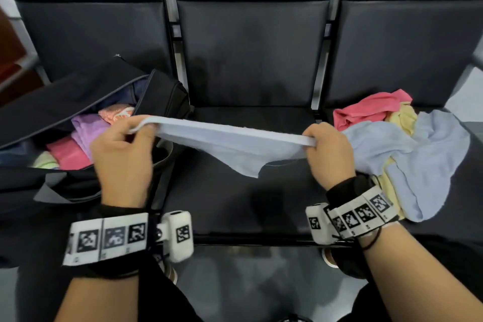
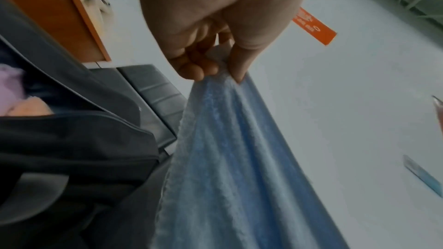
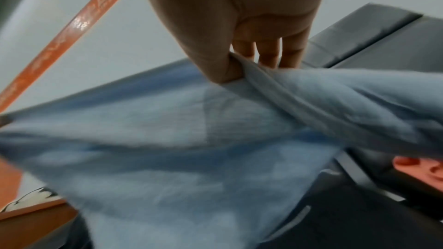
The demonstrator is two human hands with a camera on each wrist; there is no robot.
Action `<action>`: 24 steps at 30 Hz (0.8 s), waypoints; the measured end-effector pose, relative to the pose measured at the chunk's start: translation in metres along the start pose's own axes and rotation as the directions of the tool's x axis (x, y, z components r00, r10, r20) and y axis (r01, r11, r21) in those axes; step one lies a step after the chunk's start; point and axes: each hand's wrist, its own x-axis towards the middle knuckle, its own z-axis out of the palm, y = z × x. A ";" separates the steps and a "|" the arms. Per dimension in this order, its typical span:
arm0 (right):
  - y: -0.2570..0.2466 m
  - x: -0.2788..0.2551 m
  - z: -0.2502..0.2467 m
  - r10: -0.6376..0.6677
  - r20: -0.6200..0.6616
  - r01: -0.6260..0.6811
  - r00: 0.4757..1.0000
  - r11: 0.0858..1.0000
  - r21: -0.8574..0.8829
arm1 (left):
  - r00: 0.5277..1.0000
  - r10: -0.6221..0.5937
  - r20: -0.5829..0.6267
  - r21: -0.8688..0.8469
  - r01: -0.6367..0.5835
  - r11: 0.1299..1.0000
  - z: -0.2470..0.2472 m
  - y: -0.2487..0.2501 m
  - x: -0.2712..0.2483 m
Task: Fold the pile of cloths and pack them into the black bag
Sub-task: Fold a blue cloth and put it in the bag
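Observation:
A light blue cloth [image 1: 230,138] is stretched in the air above the middle black seat. My left hand [image 1: 122,149] pinches its left corner, and in the left wrist view thumb and fingers of the left hand [image 2: 215,67] clamp the blue cloth [image 2: 227,158]. My right hand [image 1: 329,151] pinches the other end; in the right wrist view the right hand [image 3: 239,63] holds the cloth [image 3: 167,139]. The black bag [image 1: 52,112] lies open on the left seat with folded purple, pink and peach cloths inside. A pile of loose cloths [image 1: 400,123], pink, yellow and blue, lies on the right seat.
Three black padded seats [image 1: 251,60] with metal dividers run across the view. The middle seat under the held cloth is bare. The bag's flap [image 1: 65,91] stands open toward the back. My legs and shoes show below the seat edge.

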 end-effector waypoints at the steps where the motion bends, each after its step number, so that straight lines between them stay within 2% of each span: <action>1: 0.009 0.003 -0.004 0.013 -0.026 -0.013 1.000 1.000 0.001 | 0.997 -0.029 -0.066 -0.009 0.028 1.000 -0.007 -0.003 0.007; 4: 0.036 0.006 -0.010 0.079 -0.064 -0.078 0.995 0.997 0.018 | 0.970 -0.138 -0.201 -0.036 0.133 0.990 -0.027 -0.010 0.019; 6: 0.043 0.000 -0.008 0.128 -0.069 -0.120 0.989 0.986 0.113 | 0.959 -0.220 -0.176 -0.002 0.223 0.975 -0.032 -0.017 0.020; 8: 0.037 -0.007 -0.002 0.134 -0.034 -0.120 0.990 0.956 0.266 | 0.952 -0.298 -0.071 0.068 0.302 0.951 -0.028 -0.026 0.017; 10: 0.024 -0.013 0.005 0.073 0.056 -0.088 0.996 0.930 0.357 | 0.938 -0.344 0.050 0.129 0.336 0.933 -0.017 -0.031 0.011; 14: -0.002 -0.021 0.013 -0.072 0.243 -0.058 0.967 0.870 0.490 | 0.893 -0.300 0.335 0.171 0.255 0.952 0.015 -0.015 -0.016; 18: -0.020 -0.024 0.011 -0.221 0.344 -0.018 0.913 0.819 0.573 | 0.772 -0.196 0.605 0.189 0.099 0.977 0.049 0.005 -0.046; 21: -0.026 -0.027 0.006 -0.313 0.406 0.017 0.858 0.809 0.588 | 0.666 -0.092 0.741 0.167 -0.050 0.985 0.070 0.018 -0.062; 23: -0.027 -0.028 0.003 -0.341 0.406 0.039 0.848 0.804 0.593 | 0.570 -0.059 0.819 0.129 -0.084 0.988 0.080 0.022 -0.069; 24: -0.027 -0.028 0.002 -0.346 0.395 0.053 0.851 0.805 0.590 | 0.547 -0.053 0.836 0.125 -0.095 0.988 0.083 0.023 -0.071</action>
